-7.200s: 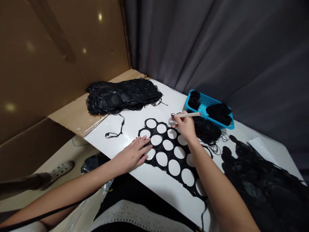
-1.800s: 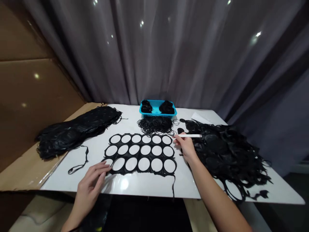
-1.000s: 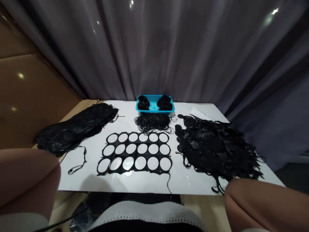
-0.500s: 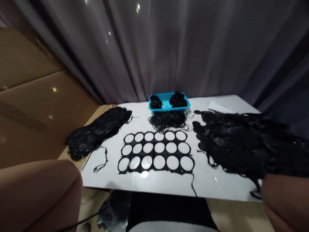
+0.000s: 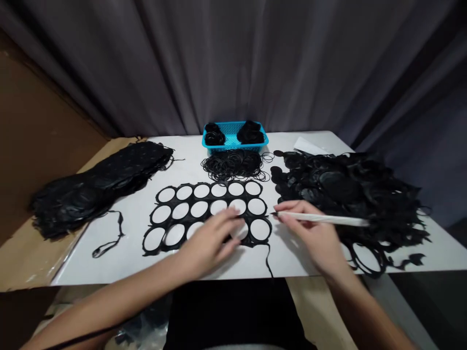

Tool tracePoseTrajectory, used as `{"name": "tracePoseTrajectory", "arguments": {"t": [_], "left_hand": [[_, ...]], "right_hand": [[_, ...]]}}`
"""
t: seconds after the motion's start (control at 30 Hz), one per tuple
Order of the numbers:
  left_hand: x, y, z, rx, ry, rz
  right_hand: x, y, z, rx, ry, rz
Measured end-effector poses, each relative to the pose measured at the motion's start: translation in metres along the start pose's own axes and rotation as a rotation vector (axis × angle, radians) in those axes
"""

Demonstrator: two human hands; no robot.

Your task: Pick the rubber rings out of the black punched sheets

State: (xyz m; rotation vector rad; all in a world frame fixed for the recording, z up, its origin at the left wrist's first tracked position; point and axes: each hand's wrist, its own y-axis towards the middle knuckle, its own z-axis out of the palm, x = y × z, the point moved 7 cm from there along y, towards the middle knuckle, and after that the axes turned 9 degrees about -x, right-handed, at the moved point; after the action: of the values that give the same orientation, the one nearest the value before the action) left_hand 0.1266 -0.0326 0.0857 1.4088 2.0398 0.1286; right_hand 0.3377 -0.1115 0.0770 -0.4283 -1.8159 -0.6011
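Note:
A black sheet with rows of round holes lies flat on the white table. My left hand is over its front right part, fingers apart and holding nothing; whether the fingertips touch it cannot be made out. Right of the sheet, my right hand pinches a slim white pen-like tool. The tool's dark tip points left towards the sheet, and its shaft runs out to the right. A thin black strip trails from the sheet's front right corner.
Behind the sheet is a heap of thin black rings, then a blue basket holding black bundles. A black scrap pile spreads at right, near white paper. Stacked black sheets lie left, beside a loose strip and cardboard.
Both my hands have come in over the table from the sides, the right one with the white pen-like tool. The view has shifted, so the table's things appear farther left and higher.

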Motion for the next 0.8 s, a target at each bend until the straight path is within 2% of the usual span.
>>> {"name": "tracePoseTrajectory", "arguments": {"t": [0.1, 0.2, 0.33, 0.47, 0.67, 0.8], "left_hand": [[-0.017, -0.009, 0.04, 0.131, 0.119, 0.165], [-0.013, -0.016, 0.06, 0.219, 0.173, 0.183], [-0.006, -0.019, 0.056, 0.213, 0.133, 0.2], [-0.004, -0.02, 0.054, 0.165, 0.111, 0.209], [-0.002, -0.022, 0.057, 0.157, 0.094, 0.194], [-0.001, -0.022, 0.055, 0.153, 0.073, 0.177]], "right_hand": [[-0.015, -0.004, 0.013, 0.059, -0.022, 0.019], [-0.032, -0.012, 0.029, 0.174, -0.036, 0.064], [-0.039, -0.022, 0.039, 0.286, -0.094, 0.004], [-0.036, -0.026, 0.042, 0.308, -0.144, -0.067], [-0.027, -0.022, 0.044, 0.336, -0.22, -0.152], [-0.017, -0.035, 0.052, 0.321, -0.312, -0.261]]}}
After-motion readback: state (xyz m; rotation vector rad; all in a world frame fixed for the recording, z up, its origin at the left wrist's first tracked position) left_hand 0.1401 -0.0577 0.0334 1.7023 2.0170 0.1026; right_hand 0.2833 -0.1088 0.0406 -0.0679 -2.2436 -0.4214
